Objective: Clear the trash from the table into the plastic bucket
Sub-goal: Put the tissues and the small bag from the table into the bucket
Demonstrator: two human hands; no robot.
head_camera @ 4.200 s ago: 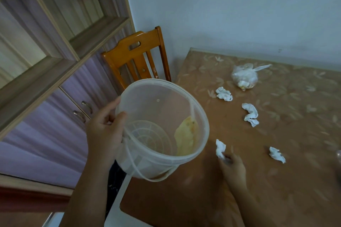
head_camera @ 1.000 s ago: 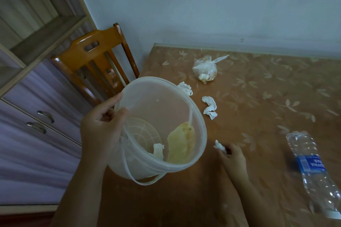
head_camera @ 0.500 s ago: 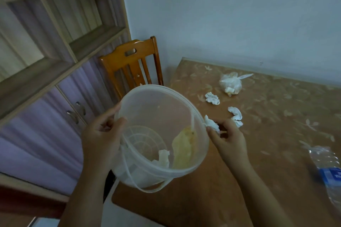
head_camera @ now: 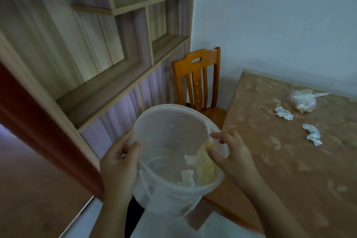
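- Nearest the camera, the left hand grips the near-left rim of the plastic bucket, thumb inside the wall.
- Over the bucket's right rim, the right hand hovers with fingers spread and empty.
- Below those fingers, white tissue wads and a yellowish scrap lie inside the bucket.
- Farther right, on the counter, two crumpled tissues and a knotted plastic bag remain.
- Beyond the bucket stands a wooden chair.
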